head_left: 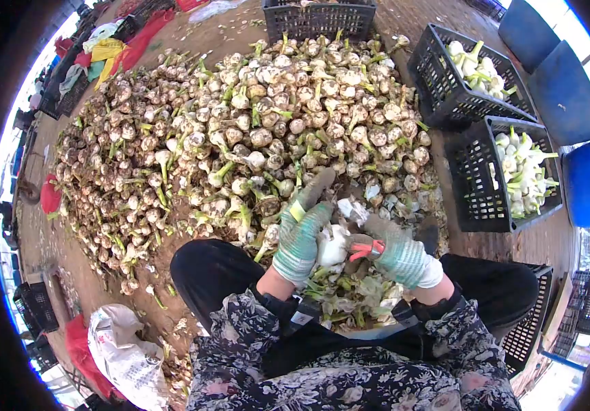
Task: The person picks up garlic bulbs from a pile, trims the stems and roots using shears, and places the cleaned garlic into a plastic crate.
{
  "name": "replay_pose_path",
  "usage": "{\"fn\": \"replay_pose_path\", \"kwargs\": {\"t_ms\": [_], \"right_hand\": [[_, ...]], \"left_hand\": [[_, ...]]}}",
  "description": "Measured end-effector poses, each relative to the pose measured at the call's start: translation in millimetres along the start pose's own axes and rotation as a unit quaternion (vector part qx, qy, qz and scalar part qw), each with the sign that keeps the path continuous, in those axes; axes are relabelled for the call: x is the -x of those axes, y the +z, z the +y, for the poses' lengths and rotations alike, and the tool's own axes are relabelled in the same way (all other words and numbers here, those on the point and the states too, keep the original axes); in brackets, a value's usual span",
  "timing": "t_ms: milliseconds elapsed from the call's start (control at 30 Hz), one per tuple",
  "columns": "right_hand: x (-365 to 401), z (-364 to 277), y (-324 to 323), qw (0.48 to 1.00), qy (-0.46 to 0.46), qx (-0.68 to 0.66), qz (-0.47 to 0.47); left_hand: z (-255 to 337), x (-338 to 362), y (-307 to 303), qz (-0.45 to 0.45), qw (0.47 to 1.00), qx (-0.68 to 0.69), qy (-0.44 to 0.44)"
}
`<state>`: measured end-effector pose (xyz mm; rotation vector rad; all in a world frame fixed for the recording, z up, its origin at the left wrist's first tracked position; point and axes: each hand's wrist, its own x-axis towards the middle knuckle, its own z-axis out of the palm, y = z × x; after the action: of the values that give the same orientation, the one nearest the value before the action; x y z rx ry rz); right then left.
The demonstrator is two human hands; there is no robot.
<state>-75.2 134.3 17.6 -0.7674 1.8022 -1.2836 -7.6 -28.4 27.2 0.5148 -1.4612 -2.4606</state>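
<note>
My left hand (303, 236), in a green and white knit glove, is closed on a garlic bulb (333, 245) whose white, clean side faces my right hand. A cut pale green stem end (297, 211) shows between its fingers. My right hand (399, 252), gloved the same way, is closed around a small red-handled tool (367, 249) just beside the bulb; its working end is hard to make out. Loose white skin (353, 211) hangs near the fingers of my right hand. Below both hands, between my legs, lie peeled husks and leaf scraps (353, 294).
A big heap of unpeeled garlic (260, 137) spreads in front. At the right stand black crates (473, 181) (438, 103) holding cleaned garlic, near blue chairs (589, 181). Another black crate (319, 20) is behind the heap. A white sack (127, 353) lies at the lower left.
</note>
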Motion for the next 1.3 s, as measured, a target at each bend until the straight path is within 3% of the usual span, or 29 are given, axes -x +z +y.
{"fn": "replay_pose_path", "kwargs": {"t_ms": [33,100,133,167,233,267,300,333,367,433,500,633,700,733,767,833,867,900,967,1033,1100,1133,1167,1233,1300], "right_hand": [[0.6,-10.3,-2.5,1.0,0.001,0.0,-0.003],[6.8,-31.6,-6.5,0.964,0.139,-0.227,-0.025],[3.3,-4.9,-6.2,0.993,-0.029,-0.116,0.011],[7.6,-1.0,-5.6,0.993,-0.029,-0.116,0.012],[12.7,-15.0,1.5,0.97,0.127,-0.199,0.063],[20.0,-1.1,16.1,0.968,-0.033,-0.229,0.1],[19.0,-3.0,15.9,0.968,-0.032,-0.229,0.1],[17.7,-7.5,14.1,0.994,-0.041,-0.016,0.098],[16.0,-13.7,12.7,0.975,-0.05,0.198,0.093],[10.8,-25.7,11.3,0.972,-0.002,0.219,0.082],[7.4,-26.4,7.9,0.981,0.06,0.18,0.035],[6.9,-20.6,-3.9,0.985,0.029,0.171,0.004],[14.3,-30.6,-10.4,0.989,0.121,-0.082,-0.022],[18.3,-22.5,-9.9,0.979,0.118,-0.163,-0.021],[19.5,-6.7,-4.0,0.979,0.12,-0.163,-0.021],[15.1,8.0,7.7,0.995,-0.043,0.007,0.088],[14.5,10.2,6.9,0.968,-0.123,0.202,0.089],[13.4,3.8,8.3,0.968,-0.123,0.201,0.09],[12.1,-6.5,8.9,0.995,0.061,0.049,0.057],[12.0,-22.1,-2.3,0.996,0.047,0.074,0.028],[14.2,-32.4,-6.5,0.971,0.177,-0.137,0.086],[18.4,-14.4,-1.7,0.99,0.016,-0.091,0.108],[21.7,-11.3,1.7,0.99,0.017,-0.091,0.107],[18.1,-29.8,16.6,0.96,-0.043,0.225,0.158],[15.6,-23.6,19.9,0.97,0.008,0.16,0.185]], "left_hand": [[2.1,1.0,-0.4,-0.009,1.0,-0.017,-0.002],[-2.1,-1.1,-2.4,0.004,1.0,-0.014,-0.01],[-1.8,-1.3,-0.5,0.015,1.0,-0.026,-0.007],[-1.7,-1.7,0.8,0.026,0.999,-0.04,-0.002],[-15.5,-4.8,-5.5,0.035,0.999,-0.024,0.014],[-18.1,-5.5,-6.8,0.031,0.997,-0.052,0.041],[-19.6,-5.6,-6.9,0.028,0.994,-0.08,0.069],[-20.3,-4.6,-4.6,0.028,0.994,-0.08,0.068],[-20.7,-3.0,-1.0,0.033,0.992,-0.088,0.08],[-18.7,-0.7,2.1,0.037,0.99,-0.098,0.091],[-16.6,0.5,3.2,0.001,0.992,-0.105,0.064],[-21.6,-1.6,-0.4,0.009,0.996,-0.074,0.052],[-23.0,-2.5,-0.7,0.019,0.994,-0.093,0.059],[-25.1,-3.2,-1.2,0.019,0.994,-0.093,0.058],[-28.0,-3.6,-2.1,0.02,0.988,-0.132,0.076],[-29.9,-3.5,-3.0,0.02,0.98,-0.172,0.093],[-29.9,-3.1,-3.9,0.007,0.976,-0.196,0.097],[-29.3,-2.6,-3.7,-0.006,0.97,-0.219,0.1],[-21.6,-0.8,0.1,0.005,0.986,-0.154,0.072],[-19.8,-1.2,-1.0,0.017,0.995,-0.086,0.045],[-26.1,-4.4,-6.4,0.009,0.99,-0.105,0.091],[-27.3,-3.9,-5.6,0.01,0.99,-0.104,0.09],[-28.3,-3.4,-3.1,0.014,0.987,-0.128,0.096],[-27.3,-3.2,0.4,0.013,0.983,-0.152,0.103],[-24.0,-0.6,-0.1,0.009,0.987,-0.147,0.071]]}}
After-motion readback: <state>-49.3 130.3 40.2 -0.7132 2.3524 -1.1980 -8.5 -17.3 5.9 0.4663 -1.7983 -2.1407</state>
